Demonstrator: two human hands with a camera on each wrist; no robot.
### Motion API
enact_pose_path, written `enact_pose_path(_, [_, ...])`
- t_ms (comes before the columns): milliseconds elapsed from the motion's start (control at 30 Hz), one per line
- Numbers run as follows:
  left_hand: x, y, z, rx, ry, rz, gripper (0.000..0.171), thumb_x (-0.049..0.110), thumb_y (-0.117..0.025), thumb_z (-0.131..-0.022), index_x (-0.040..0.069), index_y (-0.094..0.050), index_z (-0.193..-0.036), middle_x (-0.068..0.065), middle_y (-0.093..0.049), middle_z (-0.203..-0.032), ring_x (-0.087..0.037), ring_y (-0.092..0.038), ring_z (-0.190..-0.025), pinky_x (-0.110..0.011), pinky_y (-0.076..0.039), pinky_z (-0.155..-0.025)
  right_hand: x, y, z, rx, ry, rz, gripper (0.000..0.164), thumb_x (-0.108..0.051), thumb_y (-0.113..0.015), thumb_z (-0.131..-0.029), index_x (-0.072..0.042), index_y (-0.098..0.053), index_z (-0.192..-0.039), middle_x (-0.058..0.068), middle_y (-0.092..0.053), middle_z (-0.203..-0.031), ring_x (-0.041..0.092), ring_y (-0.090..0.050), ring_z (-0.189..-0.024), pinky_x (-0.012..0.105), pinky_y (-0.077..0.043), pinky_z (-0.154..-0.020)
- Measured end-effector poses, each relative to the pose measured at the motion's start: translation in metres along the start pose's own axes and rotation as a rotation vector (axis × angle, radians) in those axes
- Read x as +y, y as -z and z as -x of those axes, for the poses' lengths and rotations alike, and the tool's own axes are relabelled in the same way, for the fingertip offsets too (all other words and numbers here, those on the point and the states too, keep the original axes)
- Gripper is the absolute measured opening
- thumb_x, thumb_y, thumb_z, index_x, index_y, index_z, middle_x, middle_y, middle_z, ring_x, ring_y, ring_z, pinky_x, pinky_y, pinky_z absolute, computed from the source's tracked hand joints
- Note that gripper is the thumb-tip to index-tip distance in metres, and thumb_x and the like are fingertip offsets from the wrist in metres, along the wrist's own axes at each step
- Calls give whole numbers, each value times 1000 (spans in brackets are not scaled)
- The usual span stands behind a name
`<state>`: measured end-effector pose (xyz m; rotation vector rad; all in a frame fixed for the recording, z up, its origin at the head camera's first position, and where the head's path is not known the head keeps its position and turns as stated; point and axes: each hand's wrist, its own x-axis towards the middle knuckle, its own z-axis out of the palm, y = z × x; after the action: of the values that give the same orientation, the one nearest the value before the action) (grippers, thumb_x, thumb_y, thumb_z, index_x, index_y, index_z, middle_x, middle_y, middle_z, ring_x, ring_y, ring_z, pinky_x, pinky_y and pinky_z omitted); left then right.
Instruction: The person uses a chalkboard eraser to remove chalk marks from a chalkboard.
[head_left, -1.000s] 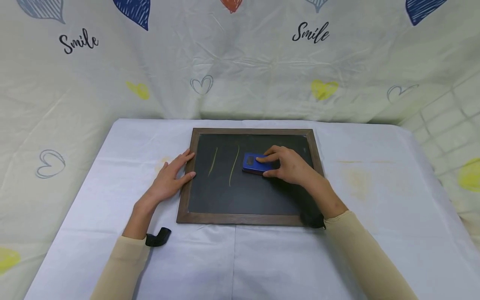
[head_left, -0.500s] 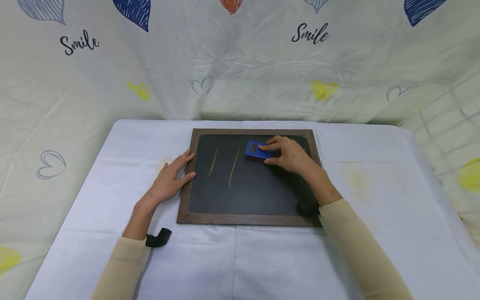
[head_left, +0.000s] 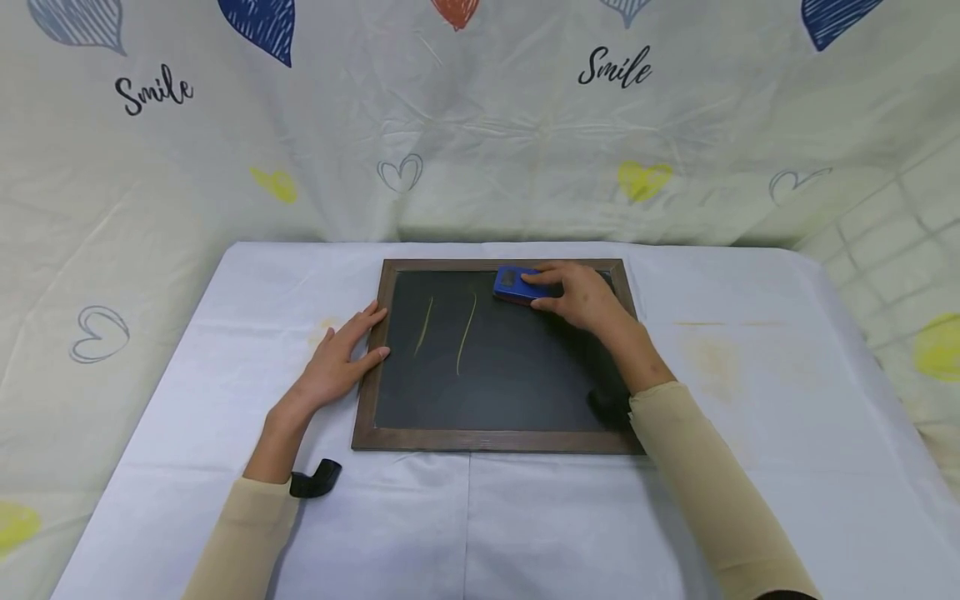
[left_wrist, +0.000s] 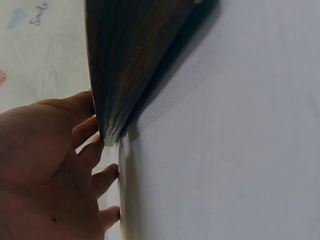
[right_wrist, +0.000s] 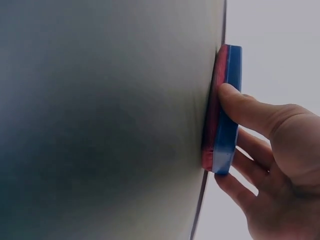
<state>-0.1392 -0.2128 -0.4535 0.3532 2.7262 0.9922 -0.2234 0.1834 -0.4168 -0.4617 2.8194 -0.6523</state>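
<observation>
A blackboard (head_left: 435, 396) in a brown wooden frame lies on the table. Two thin yellow chalk lines (head_left: 467, 333) run down its left half. The right hand (head_left: 581, 296) grips a blue board eraser (head_left: 507, 283) near the board's top edge, thumb on the near side and fingers over the top and far side. Seen from the right wrist, the eraser's red felt side (right_wrist: 214, 115) lies against the dark surface. With fingers spread, the left hand (head_left: 333, 362) rests on the frame's left edge; the left wrist view has its fingertips touching the frame's side (left_wrist: 130, 65) and the cloth.
A white cloth (head_left: 750, 467) with faint yellowish stains covers the table. Behind it hangs a pale curtain (head_left: 517, 125) printed with hearts and the word Smile. A black strap end (head_left: 317, 479) sticks out from the left wrist.
The right hand has slid the eraser away from the person, from mid-board up to the top edge of the blackboard. The left hand has stayed on the frame.
</observation>
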Motion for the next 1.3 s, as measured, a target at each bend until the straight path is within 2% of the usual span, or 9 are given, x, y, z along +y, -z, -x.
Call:
enact_pose_path(300, [1,0,0,1,7,-3,69,33,-62,-106,16,-31,-165,-9,-18,-177,-42,-14,-163,-74,0,-126,1,2,0,7,12,-5,52,-28,-75,-98,-24,-60,-148,6,-46,-165,39,-41,-152,59,-40,-120])
enact_pose_path(767, [-3,-1,0,11,0,2,69,33,-62,-106,17,-31,-166,-9,-18,-177,-42,-14,-163,-74,0,-126,2,-4,0,31,15,-2,52,-30,-73,-99,-26,-59,-149,5,-45,-166,39,-46,-149,59,-44,-116])
enact_pose_path(1067, [-3,-1,0,4,3,6,69,34,-62,-106,17,-31,-166,-9,-17,-177,-43,-13,-163,-74,0,-126,-1,-3,-1,16,17,-17,53,-26,-74,-99,-23,-59,-150,9,-44,-165,40,-40,-152,60,-40,-120])
enact_pose_path(1300, [-1,-1,-1,4,-2,0,69,34,-62,-106,16,-31,-165,-9,-18,-177,-43,-14,-163,-74,-1,-126,-5,-3,-3,28,52,-42,53,-26,-75,-98,-20,-60,-149,13,-51,-159,40,-45,-148,59,-41,-119])
